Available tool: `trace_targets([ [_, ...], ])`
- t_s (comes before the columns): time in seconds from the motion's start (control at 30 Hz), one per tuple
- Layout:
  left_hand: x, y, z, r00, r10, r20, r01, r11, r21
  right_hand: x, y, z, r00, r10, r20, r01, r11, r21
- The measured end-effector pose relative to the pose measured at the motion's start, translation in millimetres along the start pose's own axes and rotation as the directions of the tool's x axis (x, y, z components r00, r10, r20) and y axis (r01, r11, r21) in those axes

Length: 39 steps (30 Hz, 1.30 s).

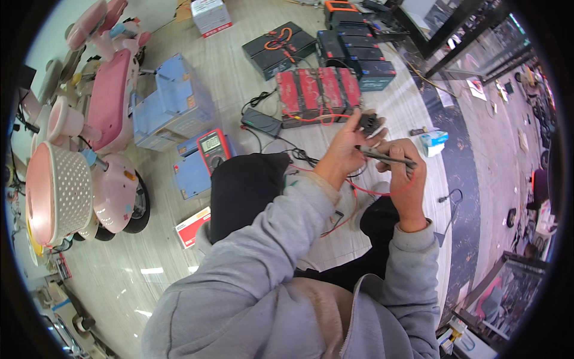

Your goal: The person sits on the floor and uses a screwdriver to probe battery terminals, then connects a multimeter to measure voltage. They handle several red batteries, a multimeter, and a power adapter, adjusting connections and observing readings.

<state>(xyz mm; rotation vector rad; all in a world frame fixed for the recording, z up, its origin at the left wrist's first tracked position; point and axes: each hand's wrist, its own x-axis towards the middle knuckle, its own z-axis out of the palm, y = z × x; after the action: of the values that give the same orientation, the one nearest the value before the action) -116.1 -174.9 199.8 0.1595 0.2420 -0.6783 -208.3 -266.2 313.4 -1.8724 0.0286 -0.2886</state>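
My left hand [343,146] holds a black plug connector [369,124], palm up, just in front of a row of dusty red-topped batteries [309,89]. In my right hand [406,179] are one or more slim dark test probes [388,157], pointing toward the left palm; the fingers hide how many. A red lead [376,193] loops from the probe end below both hands. A red multimeter [214,150] with a lit display rests on blue battery cases beyond my left knee. Red and yellow wires [314,118] run along the red batteries' near side toward the connector.
A black charger [261,122] and tangled cables [305,157] lie on the floor. Black batteries [280,49] stand behind, more [372,67] at right. Blue battery cases [175,107] and pink scooters [112,103] are left. A tissue pack [434,142] lies near the doorway.
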Motion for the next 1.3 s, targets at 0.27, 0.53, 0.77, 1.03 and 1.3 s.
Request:
trace_targets([
  [0.27, 5, 6, 12, 1.0, -0.018, 0.014, 0.019, 0.998, -0.054, 14, 3, -13, 0.98, -0.137, 0.145, 0.157, 0.978, -0.136],
  [0.53, 16, -6, 10, 0.999, -0.014, -0.035, 0.007, 0.98, -0.199, 9, 11, -20, 0.955, -0.002, -0.295, 0.009, 1.0, 0.023],
  [0.77, 23, -15, 1, 0.996, -0.048, 0.069, 0.064, 0.965, -0.255, 5, 4, -12, 0.971, 0.055, -0.232, -0.028, 0.993, 0.117],
  [1.03, 20, -13, 4, 1.0, 0.013, -0.004, -0.014, 0.997, -0.079, 2, 2, -5, 0.994, 0.083, -0.07, -0.074, 0.99, 0.118],
  [1.3, 19, -15, 5, 0.995, 0.046, -0.088, -0.046, 0.999, 0.005, 5, 2, -2, 0.993, 0.108, -0.048, -0.1, 0.986, 0.137],
])
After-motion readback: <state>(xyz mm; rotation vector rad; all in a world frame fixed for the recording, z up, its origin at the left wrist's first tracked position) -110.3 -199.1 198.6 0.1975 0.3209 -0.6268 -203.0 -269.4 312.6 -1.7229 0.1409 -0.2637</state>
